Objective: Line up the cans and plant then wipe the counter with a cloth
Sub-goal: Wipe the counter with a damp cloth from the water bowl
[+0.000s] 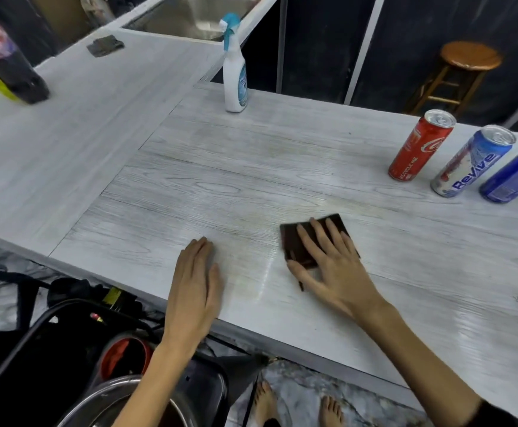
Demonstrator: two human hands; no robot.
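My right hand (333, 260) presses flat on a folded dark brown cloth (293, 246) on the pale wood-grain counter (220, 180), fingers spread over it. My left hand (197, 278) lies flat on the counter near its front edge, holding nothing. At the far right stand three cans in a row: a red can (417, 146), a blue and white can (470, 163) and a dark blue can (513, 177), partly cut off by the frame. No plant is in view.
A white spray bottle (235, 69) stands at the counter's back edge. A dark bottle (8, 63) and a grey sponge (105, 46) sit on the left counter, a steel sink (202, 16) beyond. A wooden stool (461, 75) stands behind; bins and a bowl lie below.
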